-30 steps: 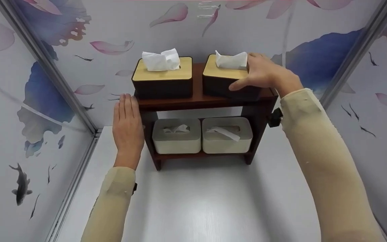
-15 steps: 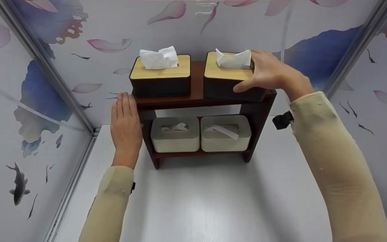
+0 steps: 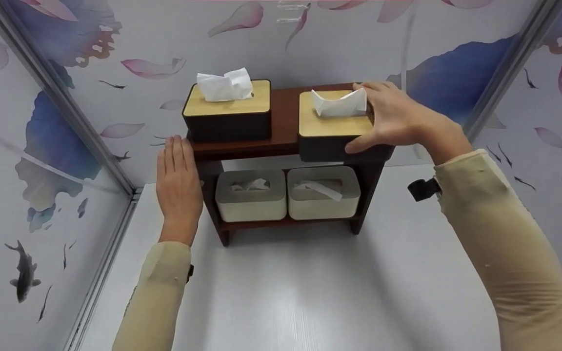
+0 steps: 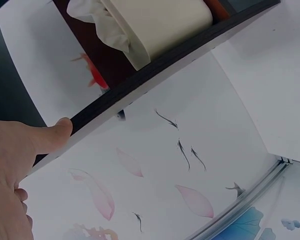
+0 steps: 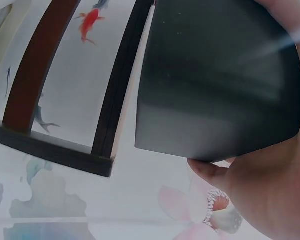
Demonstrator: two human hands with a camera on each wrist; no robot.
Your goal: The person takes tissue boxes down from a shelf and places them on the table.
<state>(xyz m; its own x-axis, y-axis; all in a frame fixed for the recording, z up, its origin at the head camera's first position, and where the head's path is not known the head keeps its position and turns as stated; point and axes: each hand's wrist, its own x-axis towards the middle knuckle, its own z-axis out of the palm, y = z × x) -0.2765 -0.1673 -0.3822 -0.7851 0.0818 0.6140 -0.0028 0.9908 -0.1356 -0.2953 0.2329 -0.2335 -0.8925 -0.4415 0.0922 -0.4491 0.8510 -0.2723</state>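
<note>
My right hand (image 3: pixel 403 117) grips the right end of a black tissue box (image 3: pixel 322 148) with a light wooden lid, thumb on its front and fingers behind. A white tissue sticks up from the lid. In the right wrist view the dark box (image 5: pixel 215 85) stands apart from the shelf's edge (image 5: pixel 121 90). My left hand (image 3: pixel 178 187) lies with straight fingers along the left side of the small brown shelf (image 3: pixel 285 112). In the left wrist view its thumb (image 4: pixel 60 135) touches the dark edge of the shelf (image 4: pixel 115 95).
A second black tissue box (image 3: pixel 230 127) with a wooden lid sits on the left of the top board. Two pale tissue boxes, one left (image 3: pixel 250 210) and one right (image 3: pixel 324 209), stand side by side on the lower board. A patterned wall (image 3: pixel 261 53) rises behind.
My right hand has brought the right black tissue box up off the top board and toward me, slightly to the right. The left hand stays at the shelf's side.
</note>
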